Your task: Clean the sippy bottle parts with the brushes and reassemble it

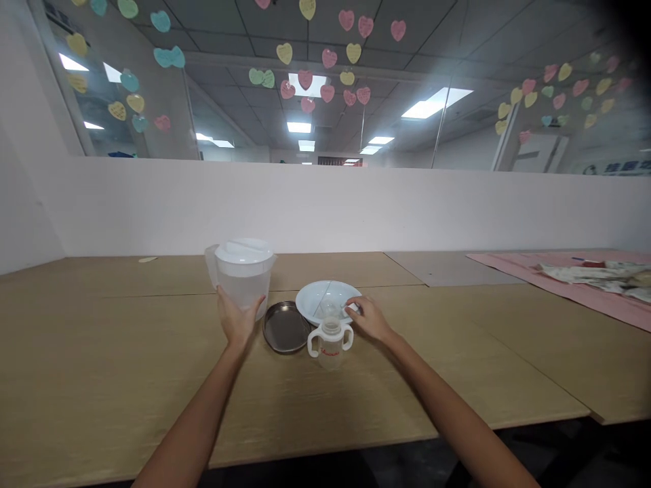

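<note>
My left hand (238, 320) is wrapped round the lower side of a translucent plastic pitcher (245, 285) with a white lid and a handle on its left. My right hand (370, 317) is at the right rim of a white bowl (305, 303), thumb and fingers pinched on a small white piece whose kind I cannot make out. In front of the bowl stands an upright clear baby bottle (331, 347) with two white side handles and an uncovered neck. A clear dome-shaped piece (330, 309) shows behind the neck, over the bowl. Between pitcher and bottle lies a round, shallow metal dish (286, 328).
The wooden table (152, 379) ends at a white wall (325, 207) under a window with heart-shaped notes. At the right, a pink cloth (513, 266) carries crumpled pale fabric (584, 276). A small pale scrap (148, 259) lies at the back left.
</note>
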Available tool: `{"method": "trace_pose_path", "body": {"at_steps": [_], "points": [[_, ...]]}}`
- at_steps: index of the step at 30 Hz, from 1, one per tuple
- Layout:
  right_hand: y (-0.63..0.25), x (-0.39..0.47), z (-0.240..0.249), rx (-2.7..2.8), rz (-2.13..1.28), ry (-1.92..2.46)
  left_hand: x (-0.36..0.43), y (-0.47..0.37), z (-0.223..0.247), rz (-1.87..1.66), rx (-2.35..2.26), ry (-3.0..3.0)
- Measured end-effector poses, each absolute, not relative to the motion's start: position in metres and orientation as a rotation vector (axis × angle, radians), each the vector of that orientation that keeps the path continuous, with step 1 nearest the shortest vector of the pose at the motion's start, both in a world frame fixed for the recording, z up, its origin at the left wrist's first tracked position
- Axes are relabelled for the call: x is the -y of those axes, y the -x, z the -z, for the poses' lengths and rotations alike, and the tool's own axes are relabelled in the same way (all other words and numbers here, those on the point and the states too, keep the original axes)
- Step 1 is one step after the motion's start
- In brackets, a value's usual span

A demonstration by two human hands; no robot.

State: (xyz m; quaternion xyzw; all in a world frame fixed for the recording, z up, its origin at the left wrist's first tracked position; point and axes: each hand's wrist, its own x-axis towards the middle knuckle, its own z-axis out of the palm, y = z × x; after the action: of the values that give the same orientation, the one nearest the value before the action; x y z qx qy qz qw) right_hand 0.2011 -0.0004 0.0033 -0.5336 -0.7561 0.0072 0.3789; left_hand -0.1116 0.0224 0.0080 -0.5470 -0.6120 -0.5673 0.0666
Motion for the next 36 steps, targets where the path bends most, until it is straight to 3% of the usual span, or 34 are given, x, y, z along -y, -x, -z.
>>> {"method": "trace_pose_path", "body": {"at_steps": [11, 23, 36], "points": [[-0.197, 0.004, 0.001, 1.853, 0.103, 1.405, -0.012, 0.098, -0.016, 1.319, 1.368, 1.835], [-0.224, -0.011, 0.005, 1.619, 0.144, 1.562, -0.004, 0.097, -0.02, 1.195, 1.252, 1.917], [-0.244, -0.017, 0.011, 1.514, 0.101, 1.884, -0.004, 0.099, -0.018, 1.527, 1.389, 1.872]]}}
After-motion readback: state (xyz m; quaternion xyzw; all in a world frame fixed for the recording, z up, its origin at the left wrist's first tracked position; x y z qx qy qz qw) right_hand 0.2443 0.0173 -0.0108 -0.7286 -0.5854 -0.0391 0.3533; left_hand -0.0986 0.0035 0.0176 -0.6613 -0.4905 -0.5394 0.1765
